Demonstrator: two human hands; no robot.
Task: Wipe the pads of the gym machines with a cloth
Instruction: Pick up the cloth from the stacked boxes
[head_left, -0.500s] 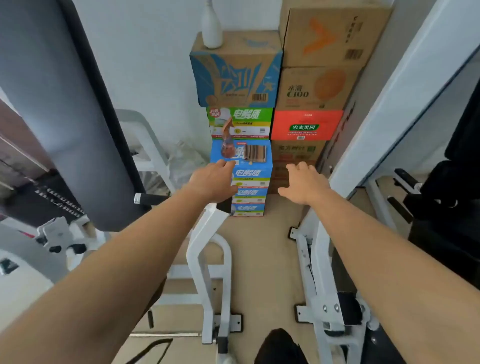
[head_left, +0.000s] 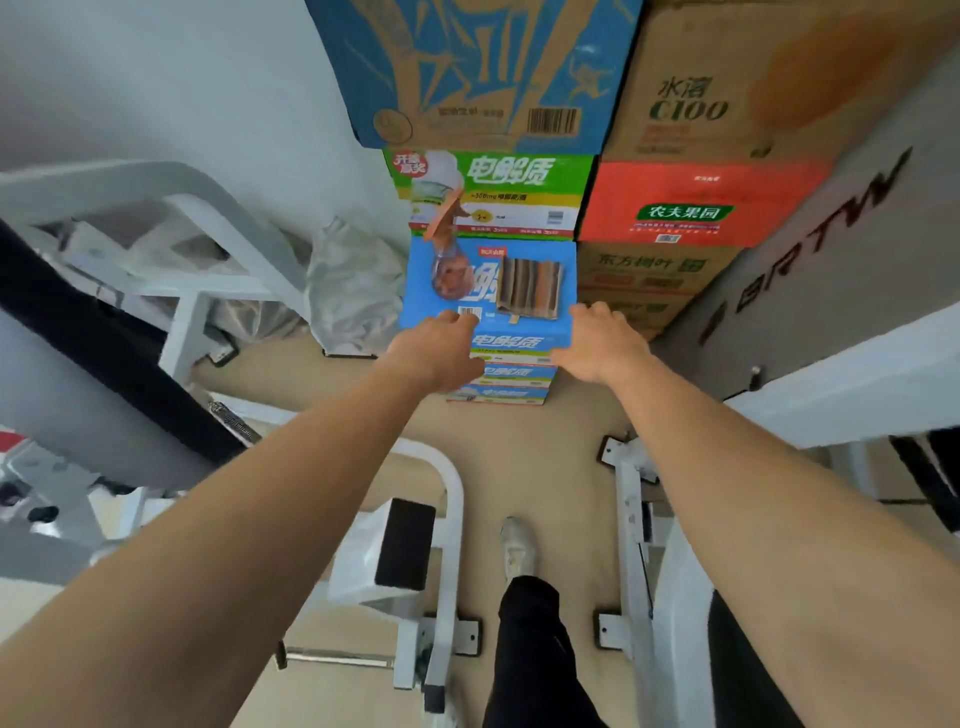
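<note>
The striped cloth sits folded on top of the blue carton, the lowest stack against the wall, with a spray bottle standing just beside it on the left. Neither is touched yet. And here comes the reach: compared with half a second back, both hands have pushed forward and the whole view has closed in on the boxes, the person stepping in with one shoe planted between the white machine frames.

The right hand now arrives at the carton's near right corner, fingers loosely spread and empty, just short of the cloth's lower edge. The left hand is at the near left edge, knuckles up, fingers curled under so I cannot tell how wide they are; it holds nothing I can see, and sits just below the bottle.

So no wiping has started; this is the fetch. My read is right hand for the cloth, left for the bottle. The grey pad looms at the left, well apart from the hands, and waits its turn. One thing to watch: the bottle stands close to the cloth and could tip if the grab is careless.
</note>
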